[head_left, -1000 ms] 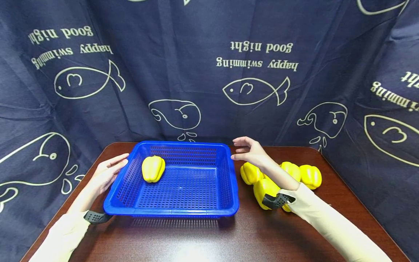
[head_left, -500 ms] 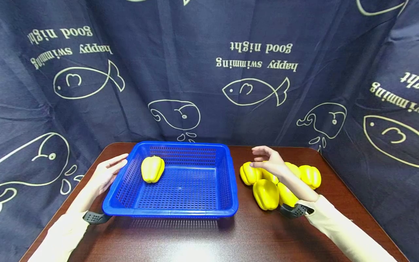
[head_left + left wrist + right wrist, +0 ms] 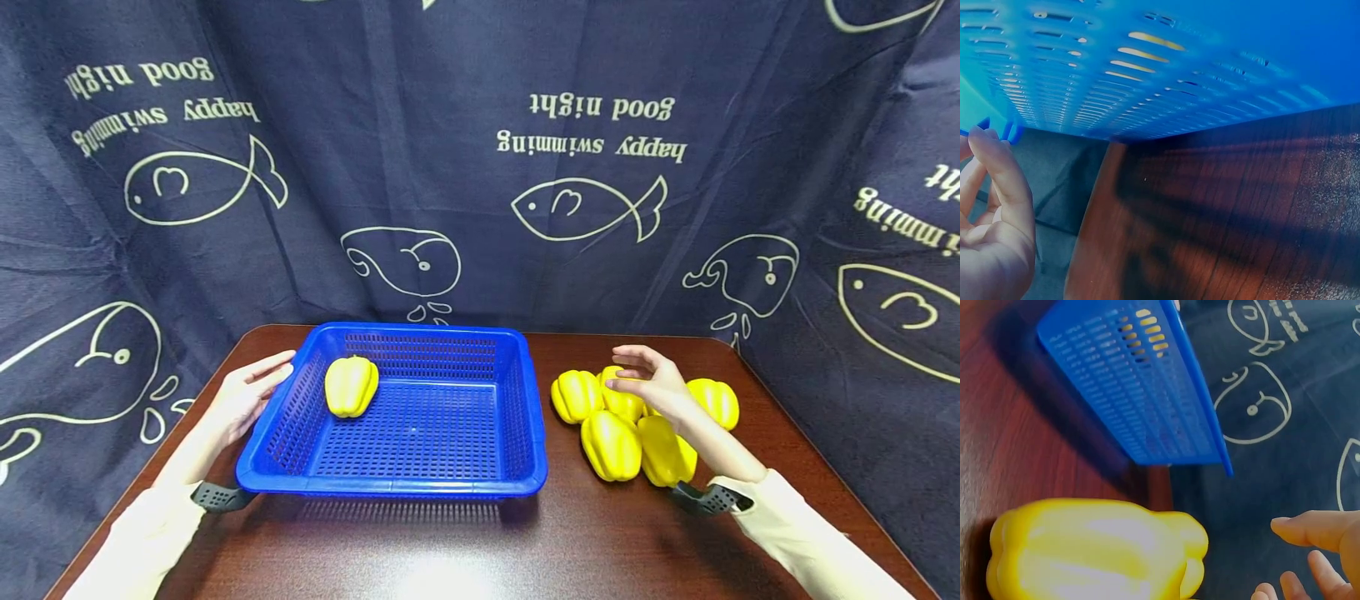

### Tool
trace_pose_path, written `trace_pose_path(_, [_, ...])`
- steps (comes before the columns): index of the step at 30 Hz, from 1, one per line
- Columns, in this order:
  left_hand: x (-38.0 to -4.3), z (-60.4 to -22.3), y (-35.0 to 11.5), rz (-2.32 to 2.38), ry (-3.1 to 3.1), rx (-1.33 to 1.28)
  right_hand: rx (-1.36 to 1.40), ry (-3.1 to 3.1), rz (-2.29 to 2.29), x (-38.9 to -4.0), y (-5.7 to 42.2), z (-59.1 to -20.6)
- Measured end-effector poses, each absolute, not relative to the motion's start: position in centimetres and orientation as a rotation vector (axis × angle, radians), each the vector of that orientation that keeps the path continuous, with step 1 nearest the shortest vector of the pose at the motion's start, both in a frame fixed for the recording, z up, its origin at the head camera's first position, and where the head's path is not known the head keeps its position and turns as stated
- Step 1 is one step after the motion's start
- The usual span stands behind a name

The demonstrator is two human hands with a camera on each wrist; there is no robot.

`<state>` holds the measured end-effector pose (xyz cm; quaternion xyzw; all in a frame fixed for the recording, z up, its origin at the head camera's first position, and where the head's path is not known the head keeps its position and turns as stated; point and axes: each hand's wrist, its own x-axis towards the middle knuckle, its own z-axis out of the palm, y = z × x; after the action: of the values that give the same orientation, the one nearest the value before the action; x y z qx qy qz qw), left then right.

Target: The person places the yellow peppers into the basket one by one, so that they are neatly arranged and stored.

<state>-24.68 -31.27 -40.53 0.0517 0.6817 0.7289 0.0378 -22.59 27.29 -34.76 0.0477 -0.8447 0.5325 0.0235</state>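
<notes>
Yellow peppers [image 3: 611, 446] are clustered on a reddish-brown wooden surface [image 3: 585, 533], to the right of a blue plastic basket [image 3: 393, 485], inside which one more pepper [image 3: 351, 387] is placed near the left wall. At the far left, the basket's rim is lightly pinched by the fingers [image 3: 266, 364] of the left hand [image 3: 243, 402]. Over the cluster, the right hand [image 3: 660, 385] is poised, its fingers loosely curved and parted, with nothing gripped. Pale sleeves [image 3: 146, 533] and dark wristbands [image 3: 220, 498] are worn; navy cloth [image 3: 472, 183], printed with fish and whales, is hung behind.
</notes>
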Motion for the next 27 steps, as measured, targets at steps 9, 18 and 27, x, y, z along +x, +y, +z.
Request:
trace_pose_path(9, [-24.7, -40.2, -31.1, 2.251, 2.087, 0.182, 0.160, -2.477, 1.727, -22.4, 29.9, -34.9])
trace_pose_path(18, [-24.7, -39.9, -31.0, 2.270, 2.050, 0.202, 0.240, -2.422, 1.631, -22.1, 32.7, -35.3])
trace_pose_path(27, [-24.5, -40.0, -31.0, 2.225, 2.105, 0.206, 0.157, -2.468, 1.291, -22.2, 36.6, -35.7])
